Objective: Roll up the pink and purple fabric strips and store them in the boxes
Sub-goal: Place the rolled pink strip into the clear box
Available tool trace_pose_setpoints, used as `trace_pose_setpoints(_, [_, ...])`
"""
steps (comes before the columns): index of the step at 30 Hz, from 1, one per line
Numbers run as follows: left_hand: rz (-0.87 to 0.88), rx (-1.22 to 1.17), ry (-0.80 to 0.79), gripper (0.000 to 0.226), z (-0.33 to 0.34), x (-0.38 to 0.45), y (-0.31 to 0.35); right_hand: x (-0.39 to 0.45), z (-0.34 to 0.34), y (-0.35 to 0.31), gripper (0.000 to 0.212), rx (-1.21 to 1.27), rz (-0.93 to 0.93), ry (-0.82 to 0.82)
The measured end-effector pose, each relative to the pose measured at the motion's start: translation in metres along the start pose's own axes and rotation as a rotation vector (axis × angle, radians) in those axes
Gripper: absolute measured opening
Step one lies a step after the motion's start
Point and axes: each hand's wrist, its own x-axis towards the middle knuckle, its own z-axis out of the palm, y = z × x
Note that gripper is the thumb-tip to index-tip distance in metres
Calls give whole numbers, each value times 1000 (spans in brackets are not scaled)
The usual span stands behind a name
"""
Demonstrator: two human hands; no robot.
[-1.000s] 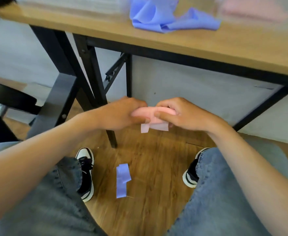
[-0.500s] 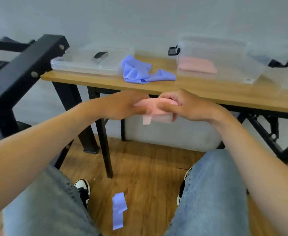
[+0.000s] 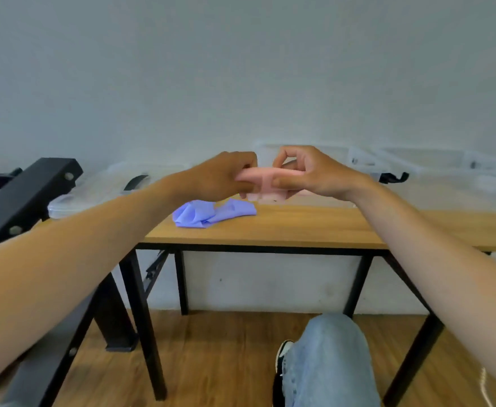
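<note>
Both hands raised over the table [image 3: 299, 227], holding one pink roll [image 3: 265, 180] between them. Left hand [image 3: 223, 177] grips the roll's left end, fingers curled round it; that end is hidden inside the fist. Right hand [image 3: 308, 174] pinches the right end, thumb under, index finger arched over the top; the far end is covered by the palm. A short loose flap of pink hangs below the roll, edges blurred.

Purple fabric [image 3: 211, 214] lies crumpled on the wooden tabletop, just below and left of the hands, not touching them. How many strips are in the pile cannot be told.

Clear plastic boxes sit along the back edge by the wall. Left box [image 3: 94, 189] is low and flat with a dark handle on the lid, partly behind the left forearm. Right boxes [image 3: 434, 168] are washed out and blurry with a black clip; how many there are and what they hold cannot be made out, and the hands block the middle part.

Black metal frame [image 3: 20, 201] at far left, cut off by the edge. One knee in blue jeans [image 3: 329, 362] and part of a shoe [image 3: 280, 353] at the bottom, over the wood floor [image 3: 226, 348].
</note>
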Motion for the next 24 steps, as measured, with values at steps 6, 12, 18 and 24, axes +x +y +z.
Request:
trace_pose_setpoints(6, [-18, -50, -26, 16, -5, 74, -12, 36, -47, 15, 16, 17, 66, 165])
trace_pose_setpoints(12, [-31, -109, -124, 22, -12, 134, -17, 64, -92, 37, 23, 76, 139, 165])
trace_pose_setpoints(18, [-2, 6, -176, 22, 0, 192, -31, 86, -142, 66, 29, -57, 267, 70])
trace_pose_setpoints(24, [-52, 67, -308, 23, 33, 248, -38, 104, -172, 102, 23, -310, 453, -39])
